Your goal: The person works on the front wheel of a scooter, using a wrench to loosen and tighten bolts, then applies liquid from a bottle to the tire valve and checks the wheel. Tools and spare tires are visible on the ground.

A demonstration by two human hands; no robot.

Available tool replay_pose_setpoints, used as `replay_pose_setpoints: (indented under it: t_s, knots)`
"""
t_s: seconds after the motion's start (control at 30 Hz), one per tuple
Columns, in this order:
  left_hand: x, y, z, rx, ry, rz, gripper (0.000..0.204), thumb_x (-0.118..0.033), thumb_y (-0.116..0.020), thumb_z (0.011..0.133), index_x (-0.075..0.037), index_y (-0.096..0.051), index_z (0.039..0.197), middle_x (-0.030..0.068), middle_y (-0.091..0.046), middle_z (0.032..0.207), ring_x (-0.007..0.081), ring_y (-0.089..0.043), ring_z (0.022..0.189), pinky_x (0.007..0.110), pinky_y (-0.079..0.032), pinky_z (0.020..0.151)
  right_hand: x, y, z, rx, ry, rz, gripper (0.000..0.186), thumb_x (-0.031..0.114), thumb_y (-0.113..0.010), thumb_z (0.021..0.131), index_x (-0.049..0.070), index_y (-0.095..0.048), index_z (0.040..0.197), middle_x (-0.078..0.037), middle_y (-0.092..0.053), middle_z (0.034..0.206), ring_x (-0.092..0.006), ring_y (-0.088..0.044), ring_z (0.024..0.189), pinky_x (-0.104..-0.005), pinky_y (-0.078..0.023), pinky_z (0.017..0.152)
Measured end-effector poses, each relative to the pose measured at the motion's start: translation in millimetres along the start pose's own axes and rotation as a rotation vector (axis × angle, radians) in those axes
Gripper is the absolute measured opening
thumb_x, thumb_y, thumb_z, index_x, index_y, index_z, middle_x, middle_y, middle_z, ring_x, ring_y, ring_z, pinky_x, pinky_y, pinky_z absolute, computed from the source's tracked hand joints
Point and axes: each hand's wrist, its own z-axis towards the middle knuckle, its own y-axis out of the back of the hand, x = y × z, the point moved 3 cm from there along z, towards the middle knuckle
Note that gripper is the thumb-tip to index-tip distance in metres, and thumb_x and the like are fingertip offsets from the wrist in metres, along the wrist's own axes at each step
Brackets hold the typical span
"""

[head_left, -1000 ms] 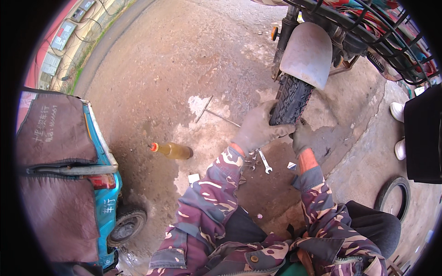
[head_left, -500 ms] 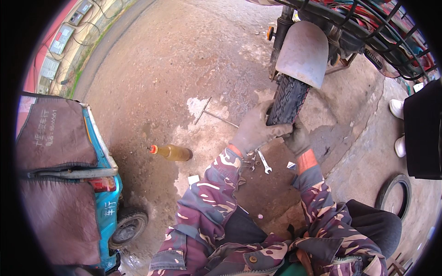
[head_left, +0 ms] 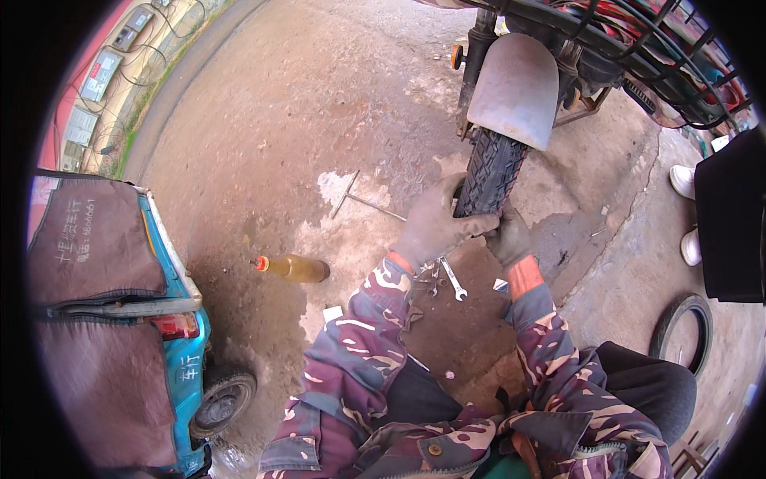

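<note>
Both of my hands wear greyish work gloves and hold the black treaded front tyre (head_left: 491, 174) of a motorbike from its two sides. My left hand (head_left: 437, 223) wraps the left side, its thumb lying across the bottom of the tread. On the right side my right hand (head_left: 513, 239) closes on the tyre's lower edge; its fingers are partly hidden. A pale grey mudguard (head_left: 515, 89) covers the wheel's top. Below my hands, spanners (head_left: 453, 279) lie on the ground. To the left rests a T-handled metal tool (head_left: 371, 205).
A bottle of yellowish liquid (head_left: 295, 269) is on the ground at left. Beyond it stands a blue three-wheeled vehicle (head_left: 191, 351) with brown covers. A loose tyre (head_left: 683, 335) lies at right, near a person's white shoes (head_left: 683, 182). A black wire basket (head_left: 622, 48) overhangs the far right.
The whole view has shifted slightly, so most things sit a little further left. My hands keep their hold on the tyre, with no clear movement relative to it.
</note>
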Motion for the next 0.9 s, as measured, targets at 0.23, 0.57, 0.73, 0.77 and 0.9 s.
replay_pose_setpoints:
  t_s: [0.23,0.57,0.73,0.77,0.9]
  knots:
    - [-7,3,-2,-0.034,-0.003,0.011,0.085,-0.045,-0.092,0.073,0.005,-0.063,0.135,0.0255,-0.073,0.121,0.0359,-0.072,0.115,0.041,-0.053,0.1,19,-1,-14,-0.174,0.159,-0.523,0.037,0.041,-0.074,0.101,0.006,-0.067,0.092,0.0,-0.062,0.073,-0.0091,-0.052,0.055,-0.0261,-0.04,0.05]
    - [-6,3,-2,-0.019,-0.015,0.05,0.09,-0.05,-0.09,0.073,0.008,-0.061,0.136,0.0272,-0.072,0.121,0.0379,-0.07,0.117,0.043,-0.052,0.103,5,-4,-9,-0.094,0.149,-0.229,0.036,0.038,-0.071,0.104,0.003,-0.069,0.094,-0.002,-0.065,0.071,-0.0099,-0.054,0.055,-0.0271,-0.041,0.051]
    - [-7,4,-3,-0.02,0.012,0.027,0.088,-0.048,-0.09,0.075,0.007,-0.061,0.137,0.0268,-0.072,0.121,0.0376,-0.07,0.117,0.042,-0.052,0.103,10,-2,-9,-0.104,0.181,-0.358,0.04,0.043,-0.073,0.101,0.003,-0.07,0.092,-0.002,-0.065,0.07,-0.0105,-0.056,0.056,-0.0273,-0.043,0.052]
    - [-7,4,-2,-0.015,0.011,0.027,0.087,-0.046,-0.09,0.075,0.007,-0.061,0.137,0.026,-0.073,0.121,0.0363,-0.071,0.116,0.042,-0.052,0.103,16,-4,-14,-0.194,0.22,-0.509,0.041,0.043,-0.075,0.099,0.003,-0.07,0.092,-0.003,-0.066,0.071,-0.0107,-0.058,0.057,-0.0273,-0.044,0.053]
    - [2,-3,1,-0.002,0.026,-0.079,0.08,-0.034,-0.091,0.077,0.007,-0.06,0.138,0.0219,-0.073,0.119,0.0287,-0.071,0.113,0.038,-0.053,0.101,33,-20,-31,-0.364,0.368,-0.867,0.043,0.042,-0.08,0.095,0.0,-0.071,0.094,-0.004,-0.069,0.073,-0.0113,-0.062,0.059,-0.0276,-0.047,0.054]
